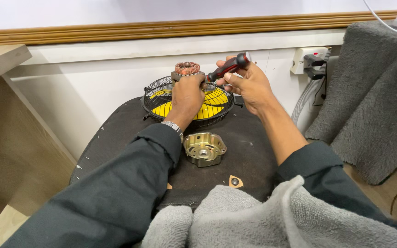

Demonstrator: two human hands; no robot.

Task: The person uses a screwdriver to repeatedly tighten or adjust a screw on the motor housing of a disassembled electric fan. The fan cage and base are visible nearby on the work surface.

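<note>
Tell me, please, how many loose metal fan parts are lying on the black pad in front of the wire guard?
2: a gold-coloured motor housing cover beside the left sleeve, and a small copper-coloured plate nearer the grey blanket. The sleeves or blanket may hide others.

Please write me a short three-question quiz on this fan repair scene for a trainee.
1. True or false: the right hand holds a red and black screwdriver.
2. What does the left hand rest on?
A. the wire fan guard and motor coil
B. the metal motor cover
C. the wall socket
3. What colour are the fan blades?

Key: 1 true; 2 A; 3 yellow.
</note>
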